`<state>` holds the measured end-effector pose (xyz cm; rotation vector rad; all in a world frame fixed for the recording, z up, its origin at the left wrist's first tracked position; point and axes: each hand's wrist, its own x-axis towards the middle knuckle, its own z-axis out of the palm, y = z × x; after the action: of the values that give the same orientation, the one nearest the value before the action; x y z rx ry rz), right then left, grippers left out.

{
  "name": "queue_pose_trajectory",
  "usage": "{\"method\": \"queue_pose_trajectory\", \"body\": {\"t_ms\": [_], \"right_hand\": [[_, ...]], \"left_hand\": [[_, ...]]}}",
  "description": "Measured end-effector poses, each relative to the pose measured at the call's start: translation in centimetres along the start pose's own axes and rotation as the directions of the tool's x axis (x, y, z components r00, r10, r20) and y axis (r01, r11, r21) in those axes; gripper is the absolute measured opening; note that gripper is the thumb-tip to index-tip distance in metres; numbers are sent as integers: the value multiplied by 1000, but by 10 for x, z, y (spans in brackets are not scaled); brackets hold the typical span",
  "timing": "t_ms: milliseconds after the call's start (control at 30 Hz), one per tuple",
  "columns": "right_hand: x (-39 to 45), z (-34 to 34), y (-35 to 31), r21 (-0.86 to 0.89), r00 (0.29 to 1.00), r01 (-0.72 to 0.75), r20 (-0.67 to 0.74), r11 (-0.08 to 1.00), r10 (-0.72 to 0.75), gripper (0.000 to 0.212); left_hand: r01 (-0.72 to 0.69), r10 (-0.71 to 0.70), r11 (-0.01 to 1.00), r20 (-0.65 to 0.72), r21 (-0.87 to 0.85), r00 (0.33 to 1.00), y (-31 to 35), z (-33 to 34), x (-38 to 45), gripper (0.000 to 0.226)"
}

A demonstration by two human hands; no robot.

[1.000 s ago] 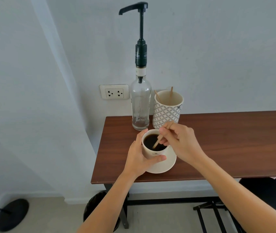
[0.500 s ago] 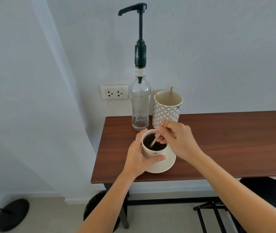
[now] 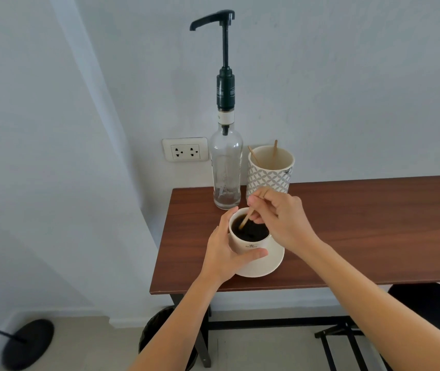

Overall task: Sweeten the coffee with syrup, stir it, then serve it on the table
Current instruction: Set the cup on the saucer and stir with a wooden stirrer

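A white coffee cup (image 3: 251, 246) full of black coffee stands on a white saucer (image 3: 268, 266) near the left front of the brown table (image 3: 360, 226). My left hand (image 3: 225, 253) wraps around the cup's left side. My right hand (image 3: 280, 218) pinches a wooden stir stick (image 3: 245, 220) whose lower end dips into the coffee at the cup's left. Behind the cup stands a clear glass syrup bottle (image 3: 225, 167) with a tall black pump, its spout pointing left.
A patterned paper cup (image 3: 269, 172) holding two wooden sticks stands to the right of the bottle, against the wall. A wall socket (image 3: 185, 149) is left of the bottle. Under the table are a black bin (image 3: 160, 336) and a dark rack (image 3: 347, 341).
The stick's tip has swung from the cup's middle toward its left side as my right hand moved slightly left. My left hand has stayed on the cup.
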<state>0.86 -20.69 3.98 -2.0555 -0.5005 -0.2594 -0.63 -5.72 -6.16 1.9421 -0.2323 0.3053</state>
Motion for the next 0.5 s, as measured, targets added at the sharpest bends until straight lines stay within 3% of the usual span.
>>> {"method": "queue_pose_trajectory", "body": {"t_ms": [67, 167, 233, 367, 500], "right_hand": [[6, -3, 2, -128, 997, 72, -21, 989, -76, 21], [7, -20, 14, -250, 998, 44, -22, 967, -51, 25], [3, -24, 16, -245, 1000, -3, -5, 969, 1, 26], [1, -4, 1, -15, 996, -86, 38, 996, 86, 19], [10, -5, 0, -165, 999, 45, -16, 985, -48, 21]], "left_hand": [[-2, 2, 1000, -6, 14, 1000, 1, 0, 0, 92], [5, -5, 1000, -7, 7, 1000, 0, 0, 0, 92], [9, -9, 1000, -5, -3, 1000, 1, 0, 0, 91], [-6, 6, 1000, 8, -13, 1000, -1, 0, -1, 92], [-9, 9, 1000, 3, 6, 1000, 0, 0, 0, 91]]}}
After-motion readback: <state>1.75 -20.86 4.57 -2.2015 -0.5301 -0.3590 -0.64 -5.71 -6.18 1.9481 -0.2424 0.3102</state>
